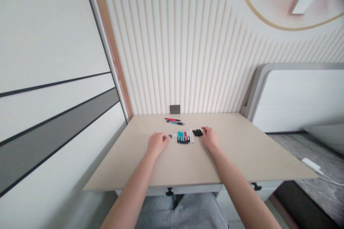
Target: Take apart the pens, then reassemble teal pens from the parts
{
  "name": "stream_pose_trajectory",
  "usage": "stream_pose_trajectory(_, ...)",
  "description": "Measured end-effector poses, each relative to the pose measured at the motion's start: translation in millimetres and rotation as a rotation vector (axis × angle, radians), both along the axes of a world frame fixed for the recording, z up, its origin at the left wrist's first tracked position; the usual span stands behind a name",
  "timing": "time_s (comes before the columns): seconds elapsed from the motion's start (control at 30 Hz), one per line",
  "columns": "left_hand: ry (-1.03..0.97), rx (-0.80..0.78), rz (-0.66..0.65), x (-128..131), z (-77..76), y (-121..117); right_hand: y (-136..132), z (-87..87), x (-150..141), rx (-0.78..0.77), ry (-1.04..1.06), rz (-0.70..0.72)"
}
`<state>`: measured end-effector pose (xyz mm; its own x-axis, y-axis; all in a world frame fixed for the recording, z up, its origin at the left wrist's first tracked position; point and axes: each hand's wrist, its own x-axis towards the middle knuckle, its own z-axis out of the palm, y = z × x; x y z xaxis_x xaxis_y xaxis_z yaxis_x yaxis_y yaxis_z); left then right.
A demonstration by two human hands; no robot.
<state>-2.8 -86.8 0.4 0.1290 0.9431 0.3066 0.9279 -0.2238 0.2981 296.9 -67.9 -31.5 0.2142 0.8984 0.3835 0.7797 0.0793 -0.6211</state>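
My left hand (157, 143) rests on the desk with its fingers loosely bent and apart, beside some tiny dark pieces (170, 136). Small clear pieces (174, 135) lie just right of those. In the middle, blue-and-black pen barrels (180, 137) line up side by side with red-and-black barrels (186, 137). Thin white tubes (191, 136) stretch along their right. Several short black sleeves (197, 132) form a slanted row there, and my right hand (210, 138) lies at its right end, fingers slightly spread. Nothing shows in either hand.
Two whole pens, a red-and-black one (172, 119) and a blue-and-black one (175, 122), lie farther back on the beige desk (129, 157). Behind it rises a ribbed wall with a dark socket (175, 109). A white cabinet (53, 43) stands left, a bed headboard (292, 96) right.
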Motion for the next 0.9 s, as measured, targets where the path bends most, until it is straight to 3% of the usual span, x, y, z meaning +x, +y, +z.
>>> stream_pose_trajectory(0.47,-0.006,-0.055,0.025,2.2,5.9,-1.1,-13.0,6.5,-15.2,-0.150,-0.137,0.010)
stream_pose_trajectory(0.9,-0.043,-0.043,-0.015,-0.1,4.0,-0.4,-16.2,8.7,-18.5,-0.163,-0.174,0.004)
